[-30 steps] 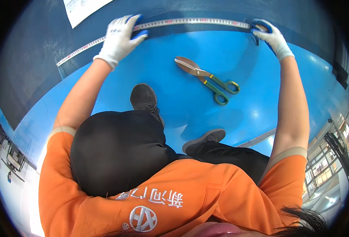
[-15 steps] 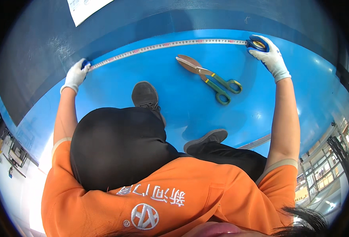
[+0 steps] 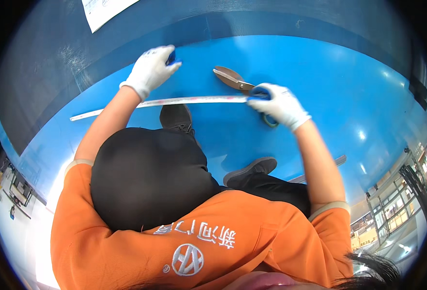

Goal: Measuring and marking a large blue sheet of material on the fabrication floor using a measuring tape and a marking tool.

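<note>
the tape strip (image 3: 199, 100) is drawn out above the blue surface (image 3: 349, 92), not yet wound in — the right hand (image 3: 280, 104) grips its right end, the left hand (image 3: 151, 71) hangs loosely open, off it — shears (image 3: 230, 79) lie unheld, partly hidden.

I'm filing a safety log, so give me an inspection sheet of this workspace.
Surface: blue, glossy floor with bright reflections; dark sheet along the far side, with pale scuffs.
Job's things: tape extended, running left from the right hand; shears partly hidden behind that hand.
Clutter: white paper on the sheet; metal strip partly behind the right forearm.
Fingers: both hands gloved; right fingers closed around the tape's near end, case not clearly visible; left hand part curled, no object seen in it, slightly blurred.
Cables: nothing seen.
Surroundings: shelving at right.
</note>
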`<action>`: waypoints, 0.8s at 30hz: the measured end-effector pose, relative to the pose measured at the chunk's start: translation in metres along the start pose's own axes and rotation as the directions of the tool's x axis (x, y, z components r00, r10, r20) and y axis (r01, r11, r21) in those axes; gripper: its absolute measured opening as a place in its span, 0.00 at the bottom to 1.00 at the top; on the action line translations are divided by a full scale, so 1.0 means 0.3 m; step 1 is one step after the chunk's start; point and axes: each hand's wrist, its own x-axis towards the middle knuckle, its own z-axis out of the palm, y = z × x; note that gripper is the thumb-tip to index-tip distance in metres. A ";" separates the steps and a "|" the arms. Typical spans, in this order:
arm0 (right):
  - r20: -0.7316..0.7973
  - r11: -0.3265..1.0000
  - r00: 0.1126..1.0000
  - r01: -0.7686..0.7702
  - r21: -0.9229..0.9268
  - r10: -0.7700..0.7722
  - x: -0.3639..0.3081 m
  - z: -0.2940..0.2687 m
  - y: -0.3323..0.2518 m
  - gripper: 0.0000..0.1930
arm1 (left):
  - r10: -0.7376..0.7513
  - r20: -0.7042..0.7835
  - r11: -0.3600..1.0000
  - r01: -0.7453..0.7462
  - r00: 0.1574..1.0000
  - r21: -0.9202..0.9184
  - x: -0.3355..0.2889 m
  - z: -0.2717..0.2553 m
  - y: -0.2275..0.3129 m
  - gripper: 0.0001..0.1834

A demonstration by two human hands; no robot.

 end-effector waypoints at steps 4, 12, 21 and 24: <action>-0.074 0.995 0.992 0.100 -0.013 -0.101 0.001 0.293 -0.114 0.33 | 0.102 -0.386 0.992 -0.062 0.917 0.113 0.146 0.048 0.088 0.23; -0.282 0.894 0.848 0.424 -0.143 -0.448 -0.015 0.409 -0.095 0.32 | -0.061 -0.146 0.998 0.056 0.987 -0.042 0.280 0.063 0.114 0.27; -0.328 0.819 0.939 -0.105 -0.563 -0.105 -0.136 0.326 0.258 0.33 | 0.127 -0.440 0.987 -0.070 0.889 0.145 0.238 0.147 0.081 0.22; -0.430 0.793 0.883 -0.121 -0.597 -0.189 -0.144 0.351 0.267 0.35 | 0.287 -0.589 0.924 -0.056 0.756 0.379 0.229 0.170 0.093 0.20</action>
